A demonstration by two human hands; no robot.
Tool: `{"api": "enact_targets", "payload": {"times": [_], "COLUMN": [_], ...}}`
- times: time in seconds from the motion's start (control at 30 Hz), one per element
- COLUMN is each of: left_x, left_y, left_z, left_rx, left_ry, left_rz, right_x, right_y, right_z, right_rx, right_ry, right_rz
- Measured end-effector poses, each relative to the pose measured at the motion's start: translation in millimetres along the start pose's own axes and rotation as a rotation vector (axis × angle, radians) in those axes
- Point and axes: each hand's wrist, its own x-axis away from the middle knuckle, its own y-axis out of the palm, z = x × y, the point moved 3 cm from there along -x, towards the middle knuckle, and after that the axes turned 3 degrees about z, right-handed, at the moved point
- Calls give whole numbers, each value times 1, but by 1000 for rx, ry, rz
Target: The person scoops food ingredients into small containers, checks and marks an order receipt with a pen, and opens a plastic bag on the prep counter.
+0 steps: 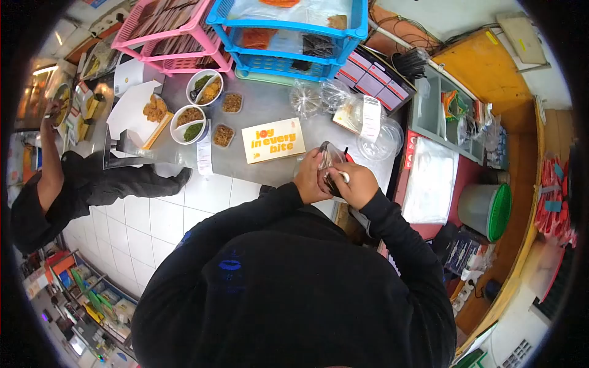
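Near the front edge of the metal counter [251, 109], my left hand [311, 180] is closed round a clear plastic bag [331, 154]. My right hand [356, 184] is closed against the lower part of the same bag, with a small light-coloured round thing by its fingers. What fills the bag is dark and mostly hidden. A white and yellow box [273, 140] lies just left of my hands. Clear round lids [380, 140] and a box with a paper slip [371, 118] are to their right.
Two divided bowls [204, 88], small tubs [223, 135] and an open box of fried food [142, 110] stand at left. Blue [288, 24] and pink racks [172, 37] stand behind. Another person [55, 184] is at far left. A green-lidded bucket [486, 210] is at right.
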Motion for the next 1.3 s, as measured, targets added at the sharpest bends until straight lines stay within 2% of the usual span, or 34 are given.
{"api": "enact_targets", "payload": {"times": [0.1, 0.23, 0.27, 0.37, 0.4, 0.5, 0.6, 0.7, 0.93, 1.07, 1.17, 1.2, 1.27, 1.3], "left_x": [3, 12, 8, 6, 8, 14, 14, 17, 51, 51, 59, 62, 67, 72], "left_y": [-3, -5, -14, -41, -47, -67, -91, -114, -173, -209, -226, -231, -241, -242], "left_z": [8, 0, 6, 17, 18, 24, 34, 39, 30, 44, 47, 46, 43, 41], "left_rx": [-9, 78, 57, 13, 0, 79, 279, 242, -30, -238, -218, -254, -320, -245], "left_ry": [81, 5, 22, -26, -56, -97, -365, -429, -345, -195, -79, -83, -94, -69], "left_rz": [132, 22, 2, -76, -104, 11, -41, 12, 144, 216, 314, 275, 189, 235], "right_x": [8, 18, 20, 29, 29, 27, 19, 8, -19, -31, -35, -33, -36, -32], "right_y": [2, -10, -16, -42, -47, -58, -57, -50, -23, -4, 8, 11, 13, 17], "right_z": [15, 40, 40, 39, 34, 20, 4, -11, -54, -73, -93, -103, -145, -168], "right_rx": [-123, -561, -631, -742, -773, -880, -950, -1049, -1172, -1184, -1037, -909, -402, -134], "right_ry": [18, 403, 380, 548, 508, 479, 449, 430, 376, 382, 316, 312, -341, -652], "right_rz": [-53, -79, -34, -55, -44, -38, -27, -45, -87, -95, -107, -123, -162, -171]}}
